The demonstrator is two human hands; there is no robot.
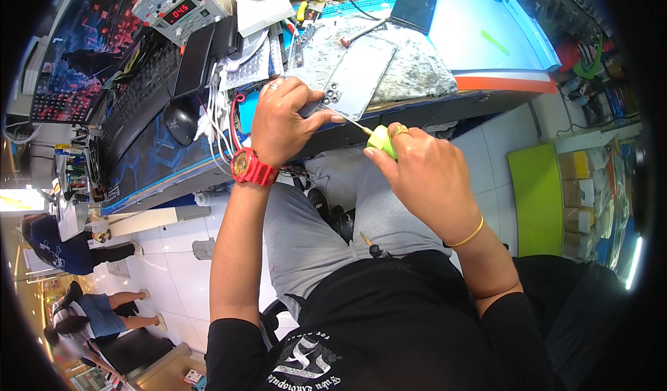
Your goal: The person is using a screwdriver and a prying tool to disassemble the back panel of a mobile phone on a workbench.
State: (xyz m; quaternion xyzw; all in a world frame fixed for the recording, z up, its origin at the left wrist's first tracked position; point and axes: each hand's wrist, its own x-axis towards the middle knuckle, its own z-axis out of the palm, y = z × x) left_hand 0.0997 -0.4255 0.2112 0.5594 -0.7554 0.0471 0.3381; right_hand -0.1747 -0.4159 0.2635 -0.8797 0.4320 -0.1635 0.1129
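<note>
My right hand (431,165) is closed around the bright green handle of a screwdriver (380,141). Its thin metal shaft points up and left, reaching my left fingertips. In my left hand (288,113), thumb and fingers pinch a small dark flat piece (310,109), mostly hidden by the fingers, so its kind is unclear. Just beyond the hands, a silver phone back (361,68) with a cluster of round camera lenses lies tilted on a stained grey work mat (424,71), its lens end near my left fingers.
Left on the bench are a power supply (182,5), keyboard (142,78), mouse (180,123), dark phone (194,61) and tangled white cables (217,123). Another dark phone (415,6) lies at the back beside a light blue mat (479,33). The bench edge crosses before my lap.
</note>
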